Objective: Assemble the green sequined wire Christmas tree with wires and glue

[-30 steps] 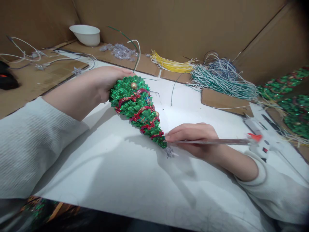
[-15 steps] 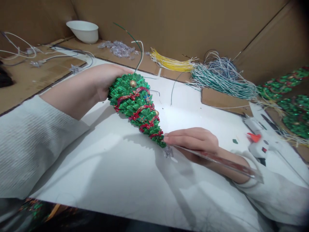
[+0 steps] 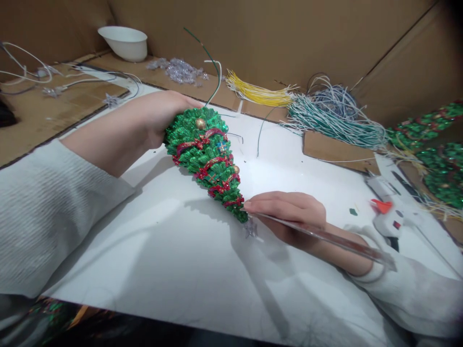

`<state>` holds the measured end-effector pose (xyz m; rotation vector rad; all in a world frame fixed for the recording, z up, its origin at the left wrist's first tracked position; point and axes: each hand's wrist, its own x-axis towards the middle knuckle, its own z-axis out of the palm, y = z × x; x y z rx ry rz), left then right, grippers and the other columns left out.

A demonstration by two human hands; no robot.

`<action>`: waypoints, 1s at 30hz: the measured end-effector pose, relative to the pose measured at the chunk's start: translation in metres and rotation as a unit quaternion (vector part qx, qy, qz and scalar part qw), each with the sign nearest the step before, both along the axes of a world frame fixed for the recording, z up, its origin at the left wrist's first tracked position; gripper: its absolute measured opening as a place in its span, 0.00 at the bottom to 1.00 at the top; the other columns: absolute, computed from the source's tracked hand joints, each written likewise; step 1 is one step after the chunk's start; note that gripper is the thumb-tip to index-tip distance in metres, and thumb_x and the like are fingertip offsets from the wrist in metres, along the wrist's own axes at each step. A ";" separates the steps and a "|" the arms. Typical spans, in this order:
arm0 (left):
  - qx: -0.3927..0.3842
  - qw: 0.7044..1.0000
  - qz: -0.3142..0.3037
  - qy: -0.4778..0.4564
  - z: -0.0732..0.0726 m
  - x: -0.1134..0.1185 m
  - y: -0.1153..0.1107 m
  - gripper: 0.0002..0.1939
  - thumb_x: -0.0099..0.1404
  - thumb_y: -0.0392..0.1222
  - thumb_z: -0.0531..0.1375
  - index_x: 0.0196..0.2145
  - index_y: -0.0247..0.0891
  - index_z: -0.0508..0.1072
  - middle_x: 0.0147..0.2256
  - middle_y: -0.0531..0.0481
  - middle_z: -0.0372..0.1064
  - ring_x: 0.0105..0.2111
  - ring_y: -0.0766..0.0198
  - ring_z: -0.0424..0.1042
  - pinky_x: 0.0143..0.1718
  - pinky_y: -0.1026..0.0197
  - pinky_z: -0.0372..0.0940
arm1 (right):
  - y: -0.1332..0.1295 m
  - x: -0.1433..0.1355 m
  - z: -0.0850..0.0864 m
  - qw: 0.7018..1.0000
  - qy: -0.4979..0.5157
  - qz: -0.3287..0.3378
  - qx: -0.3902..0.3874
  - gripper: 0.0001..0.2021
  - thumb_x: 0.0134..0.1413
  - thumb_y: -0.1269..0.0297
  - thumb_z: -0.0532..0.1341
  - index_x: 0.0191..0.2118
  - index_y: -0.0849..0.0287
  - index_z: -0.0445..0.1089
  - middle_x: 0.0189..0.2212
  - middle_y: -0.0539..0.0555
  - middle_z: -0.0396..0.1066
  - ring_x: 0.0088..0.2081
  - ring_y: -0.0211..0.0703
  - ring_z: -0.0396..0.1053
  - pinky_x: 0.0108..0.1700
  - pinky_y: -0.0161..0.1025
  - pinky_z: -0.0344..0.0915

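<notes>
Item: clear star (image 3: 250,228), sitting at the narrow tip of the small green tree (image 3: 204,159), pointing down toward the white tabletop (image 3: 173,270).
Item: right hand (image 3: 294,209), clasping a long narrow strip (image 3: 334,237), its fingertips touching the tree just beside the star. You are working at the thinnest part, so light finger pressure is probably serving you best; the strip's far end is reaching back over your forearm, and swinging it wide would be risking a knock.
Item: the tree, lying aslant between both hands above the tabletop, its red ribbons and gold balls facing you. These are looking easy to crush, so gripping away from them is likely wiser.
Item: left hand (image 3: 162,115), grasping the tree's broad base. Holding that end steady is letting the tip stay still, in all likelihood.
Item: green and white wires (image 3: 220,77), rising from the base beside your left hand; bending them hard is perhaps straining them.
Item, farther off: green-and-white wire bundle (image 3: 333,120), yellow wire bundle (image 3: 256,92), clear pieces (image 3: 181,71) and white bowl (image 3: 125,46), all resting beyond the tree.
</notes>
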<state>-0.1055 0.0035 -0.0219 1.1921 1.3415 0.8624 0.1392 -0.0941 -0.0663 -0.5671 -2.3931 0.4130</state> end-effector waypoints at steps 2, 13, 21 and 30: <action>0.016 1.000 0.004 0.022 -0.001 0.001 0.001 0.11 0.50 0.31 0.53 0.29 0.28 0.74 0.20 0.52 0.68 0.32 0.55 0.74 0.38 0.49 0.68 | -0.001 -0.001 -0.003 1.000 0.005 -0.003 0.012 0.13 0.53 0.77 0.59 0.44 0.59 0.69 0.39 0.51 0.76 0.39 0.33 0.73 0.40 0.26 0.71; 0.029 0.993 0.110 0.028 0.001 0.007 -0.001 0.04 0.46 0.30 0.54 0.20 0.32 0.70 0.19 0.50 0.63 0.20 0.65 0.64 0.31 0.54 0.65 | -0.006 -0.011 -0.004 0.997 0.036 -0.053 0.032 0.11 0.51 0.79 0.60 0.40 0.60 0.70 0.36 0.50 0.76 0.37 0.32 0.73 0.40 0.26 0.71; 0.086 0.989 0.104 0.053 0.001 0.004 -0.002 0.04 0.49 0.32 0.55 0.25 0.32 0.70 0.22 0.51 0.62 0.21 0.68 0.62 0.31 0.59 0.60 | -0.004 -0.009 -0.007 0.998 0.046 -0.039 0.009 0.10 0.51 0.77 0.60 0.39 0.60 0.71 0.35 0.49 0.76 0.36 0.31 0.73 0.40 0.25 0.70; 0.103 0.986 0.061 0.112 0.006 -0.006 -0.002 0.05 0.54 0.38 0.55 0.27 0.34 0.70 0.23 0.52 0.61 0.20 0.70 0.60 0.25 0.64 0.54 | -0.005 -0.009 -0.006 0.998 0.047 -0.035 0.017 0.09 0.50 0.78 0.60 0.38 0.61 0.72 0.34 0.51 0.76 0.36 0.31 0.74 0.39 0.24 0.69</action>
